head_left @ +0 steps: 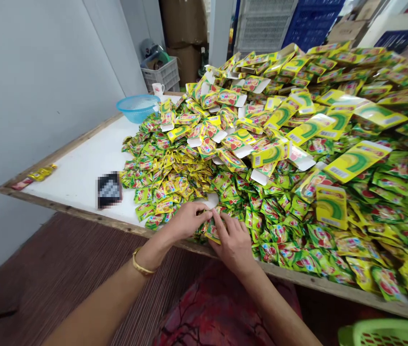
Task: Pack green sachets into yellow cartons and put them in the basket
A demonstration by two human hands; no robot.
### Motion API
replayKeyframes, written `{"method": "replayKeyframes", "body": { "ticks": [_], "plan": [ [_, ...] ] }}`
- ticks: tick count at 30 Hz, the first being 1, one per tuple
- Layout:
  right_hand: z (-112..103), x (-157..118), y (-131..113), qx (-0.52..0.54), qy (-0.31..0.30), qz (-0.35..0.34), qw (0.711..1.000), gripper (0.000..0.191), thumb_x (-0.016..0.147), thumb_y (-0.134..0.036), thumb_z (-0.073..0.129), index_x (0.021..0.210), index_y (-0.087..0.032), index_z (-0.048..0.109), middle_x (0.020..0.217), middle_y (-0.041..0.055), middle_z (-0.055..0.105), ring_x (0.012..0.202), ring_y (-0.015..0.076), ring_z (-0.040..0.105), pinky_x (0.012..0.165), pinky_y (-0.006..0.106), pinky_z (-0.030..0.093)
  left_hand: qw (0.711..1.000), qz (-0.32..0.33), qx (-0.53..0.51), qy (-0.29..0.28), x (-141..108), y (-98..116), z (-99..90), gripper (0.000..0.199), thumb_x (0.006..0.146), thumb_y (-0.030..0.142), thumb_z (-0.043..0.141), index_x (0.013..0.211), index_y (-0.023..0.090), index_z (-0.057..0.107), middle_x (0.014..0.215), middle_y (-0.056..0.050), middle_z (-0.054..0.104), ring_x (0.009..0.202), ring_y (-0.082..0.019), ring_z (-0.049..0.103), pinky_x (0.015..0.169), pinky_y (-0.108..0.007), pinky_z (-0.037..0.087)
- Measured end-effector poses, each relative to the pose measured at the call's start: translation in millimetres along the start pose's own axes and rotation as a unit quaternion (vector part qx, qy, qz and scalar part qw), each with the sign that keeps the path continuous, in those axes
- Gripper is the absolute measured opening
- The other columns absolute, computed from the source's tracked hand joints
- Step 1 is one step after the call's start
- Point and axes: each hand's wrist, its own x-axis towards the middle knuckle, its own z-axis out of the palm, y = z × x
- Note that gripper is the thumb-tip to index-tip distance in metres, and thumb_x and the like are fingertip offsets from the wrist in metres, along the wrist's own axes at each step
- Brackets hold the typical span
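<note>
My left hand (188, 220), with a gold bangle on the wrist, has its thumb and fingers pinched together at the top edge of a small printed box (212, 232). My right hand (234, 239) is closed around the near and right side of that box, its fingertips meeting the left hand's. The box is yellow-green with red lettering and mostly hidden by my fingers. Around both hands lie many small green and yellow sachets (279, 233). Farther back, a heap of yellow and green cardboard boxes (272, 154), some with open white flaps, rests on the sachets.
The white table (78, 156) has a raised wooden rim (63, 218). On its left are a blurred dark item (109, 190) and a yellow-red wrapper (38, 175). A blue basket (137, 109) and a white mug (158, 89) stand behind; a green basket (387, 331) is below right.
</note>
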Motion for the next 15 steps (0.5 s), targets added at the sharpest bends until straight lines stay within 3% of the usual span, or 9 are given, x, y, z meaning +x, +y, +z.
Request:
{"method": "replayKeyframes", "body": {
  "ticks": [2,4,9,11,15],
  "plan": [
    [0,0,0,0.001,-0.009,-0.005,1.000,0.062,0.085,-0.037,0.056,0.138,-0.010,0.039,0.112,0.0141,0.057,0.094,0.0248,0.049,0.078,0.037,0.037,0.999,-0.017,0.002,0.049,0,1,4.2,0.020,0.080,0.023,0.051,0.081,0.015,0.069,0.082,-0.003,0.070,0.076,-0.016,0.058,0.072,-0.025,0.042],
    [0,-1,1,0.005,-0.013,-0.012,1.000,0.062,0.084,-0.036,0.056,0.138,-0.010,0.038,0.112,0.0142,0.057,0.094,0.0251,0.049,0.078,0.038,0.037,0.998,-0.017,0.019,0.062,-1,2,5.5,0.017,0.078,0.020,0.053,0.078,0.015,0.069,0.081,-0.004,0.070,0.076,-0.016,0.058,0.073,-0.026,0.041],
    [0,-3,2,0.024,-0.002,-0.018,1.000,0.064,0.086,-0.036,0.052,0.141,-0.009,0.032,0.113,0.0146,0.057,0.096,0.0251,0.050,0.077,0.038,0.038,0.998,0.017,-0.038,-0.048,2,1,-5.7,0.024,0.079,0.023,0.049,0.062,0.014,0.064,0.061,0.001,0.060,0.063,-0.013,0.051,0.061,-0.022,0.038],
    [0,-3,2,0.026,-0.004,-0.016,1.000,0.064,0.087,-0.036,0.052,0.142,-0.010,0.031,0.113,0.0147,0.058,0.097,0.0253,0.050,0.078,0.038,0.038,0.996,0.013,-0.052,-0.068,2,-3,-8.3,0.025,0.080,0.023,0.047,0.063,0.013,0.063,0.061,0.001,0.058,0.063,-0.012,0.049,0.061,-0.022,0.038],
    [1,-2,1,0.025,-0.005,-0.023,0.999,0.065,0.087,-0.037,0.051,0.141,-0.008,0.030,0.112,0.0153,0.058,0.096,0.0250,0.051,0.078,0.038,0.039,0.999,-0.017,-0.038,0.001,2,-6,-1.5,0.014,0.074,0.016,0.052,0.071,0.014,0.065,0.070,0.000,0.062,0.069,-0.013,0.053,0.067,-0.023,0.040]
  ]
}}
